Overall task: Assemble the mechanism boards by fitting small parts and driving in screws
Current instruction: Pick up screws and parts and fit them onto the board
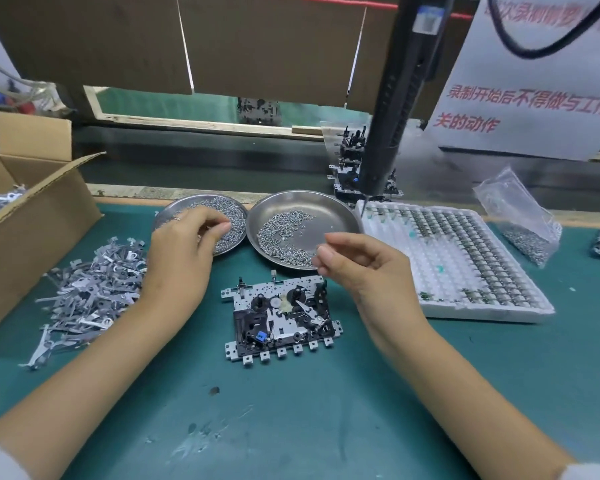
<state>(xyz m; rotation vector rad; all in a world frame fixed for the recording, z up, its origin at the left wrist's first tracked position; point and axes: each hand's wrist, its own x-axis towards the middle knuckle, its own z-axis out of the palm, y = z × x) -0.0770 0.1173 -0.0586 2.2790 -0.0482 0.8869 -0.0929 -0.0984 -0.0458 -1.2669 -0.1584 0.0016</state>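
The left hand (181, 251) reaches into the left dish (201, 202) of screws, fingertips curled together; whether it holds one I cannot tell. The board (281, 318) lies near, in the middle. The right hand (364, 268) hovers over the right dish (340, 209), fingers loosely curled, seemingly holding nothing.

Even bright overhead light, soft shadows, wide-angle bending edges, slight blur.

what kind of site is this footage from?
Most likely a small-parts assembly line in a factory: two steel dishes of screws, a suspended electric screwdriver, a white tray of tiny components, and a mechanism board on the green bench mat.
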